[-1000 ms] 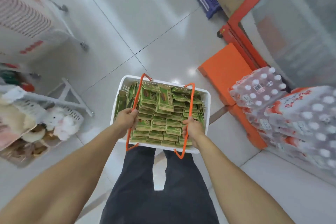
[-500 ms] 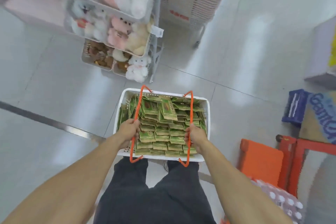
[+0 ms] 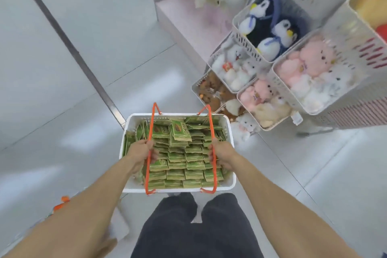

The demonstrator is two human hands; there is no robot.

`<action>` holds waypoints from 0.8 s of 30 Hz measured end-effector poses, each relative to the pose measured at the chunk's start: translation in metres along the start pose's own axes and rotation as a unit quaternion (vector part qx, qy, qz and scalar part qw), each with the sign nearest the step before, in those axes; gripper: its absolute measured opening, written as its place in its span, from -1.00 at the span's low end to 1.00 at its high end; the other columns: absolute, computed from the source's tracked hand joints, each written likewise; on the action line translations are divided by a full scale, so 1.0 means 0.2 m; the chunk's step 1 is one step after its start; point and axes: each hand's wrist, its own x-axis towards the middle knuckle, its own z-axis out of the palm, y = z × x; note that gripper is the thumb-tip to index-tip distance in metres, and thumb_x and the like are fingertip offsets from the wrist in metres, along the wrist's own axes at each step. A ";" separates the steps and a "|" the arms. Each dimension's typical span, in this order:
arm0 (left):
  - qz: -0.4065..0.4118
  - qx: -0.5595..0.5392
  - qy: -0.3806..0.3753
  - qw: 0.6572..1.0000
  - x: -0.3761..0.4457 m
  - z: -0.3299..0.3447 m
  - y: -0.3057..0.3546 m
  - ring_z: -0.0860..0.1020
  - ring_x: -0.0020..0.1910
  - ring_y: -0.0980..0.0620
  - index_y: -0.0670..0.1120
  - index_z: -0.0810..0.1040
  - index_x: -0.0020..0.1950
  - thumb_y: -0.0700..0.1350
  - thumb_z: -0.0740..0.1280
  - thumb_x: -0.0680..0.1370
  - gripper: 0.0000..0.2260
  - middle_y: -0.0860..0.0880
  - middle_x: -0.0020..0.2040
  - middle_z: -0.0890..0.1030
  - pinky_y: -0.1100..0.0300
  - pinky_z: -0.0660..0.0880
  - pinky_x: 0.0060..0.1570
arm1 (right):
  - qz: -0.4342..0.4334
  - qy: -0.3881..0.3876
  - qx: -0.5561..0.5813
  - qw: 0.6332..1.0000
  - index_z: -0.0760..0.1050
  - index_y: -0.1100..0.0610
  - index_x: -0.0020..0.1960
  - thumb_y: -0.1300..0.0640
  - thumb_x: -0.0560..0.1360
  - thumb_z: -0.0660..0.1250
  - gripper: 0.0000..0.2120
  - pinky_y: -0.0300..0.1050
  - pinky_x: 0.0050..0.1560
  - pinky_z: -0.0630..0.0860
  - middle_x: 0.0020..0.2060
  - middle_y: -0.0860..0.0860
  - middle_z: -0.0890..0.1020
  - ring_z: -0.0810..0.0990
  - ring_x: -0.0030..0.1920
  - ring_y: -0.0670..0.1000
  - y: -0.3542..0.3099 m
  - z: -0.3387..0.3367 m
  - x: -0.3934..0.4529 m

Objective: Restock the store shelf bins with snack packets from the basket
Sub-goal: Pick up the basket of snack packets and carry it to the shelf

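Note:
A white plastic basket (image 3: 134, 186) with two orange handles hangs in front of my legs, carried above the floor. It is packed with several rows of green snack packets (image 3: 184, 157). My left hand (image 3: 140, 152) grips the left orange handle (image 3: 151, 123). My right hand (image 3: 223, 154) grips the right orange handle (image 3: 210, 119). Both arms reach forward from the bottom of the view. No snack shelf bins show in this view.
A rack of white bins (image 3: 343, 33) holding plush toys stands at the upper right, close to the basket's far right corner. A pale pink display base (image 3: 188, 16) sits behind it. Shiny tiled floor (image 3: 62, 69) with a dark metal strip stretches left.
The view has swung further left while I carry the basket: the plush toy rack slid from upper left to the right side, and the orange stool and cart left the view. Both grips are unchanged.

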 end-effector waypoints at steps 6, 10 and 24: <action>0.037 -0.061 0.056 0.996 0.18 -0.48 0.57 0.55 -0.31 -0.06 -0.23 0.52 0.08 -0.16 0.20 0.67 -0.83 -0.19 -0.19 0.61 0.02 0.58 -0.17 | -0.066 -0.065 -0.049 0.994 0.47 0.25 -0.01 -0.01 0.72 0.05 -0.62 -0.12 -0.36 0.51 -0.33 0.09 0.52 0.49 -0.40 0.01 -0.84 0.37 0.15; 0.035 -0.116 0.094 0.988 0.39 -0.74 0.97 0.45 -0.39 0.00 -0.22 0.54 0.07 -0.15 0.19 0.68 -0.82 -0.11 -0.32 0.56 0.12 0.45 -0.31 | -0.090 -0.105 -0.071 0.988 0.48 0.23 -0.03 -0.03 0.71 0.06 -0.61 -0.07 -0.28 0.52 -0.34 0.08 0.54 0.51 -0.41 0.00 -1.40 0.54 0.38; 0.091 -0.174 0.160 0.967 1.15 -1.46 2.67 0.44 -0.46 0.02 -0.22 0.55 0.02 -0.17 0.21 0.67 -0.83 -0.10 -0.34 0.55 0.19 0.42 -0.50 | -0.141 -0.118 -0.085 0.979 0.54 0.23 -0.02 -0.07 0.68 0.13 -0.60 -0.09 -0.33 0.49 -0.38 0.03 0.56 0.50 -0.40 -0.02 -3.32 1.21 1.12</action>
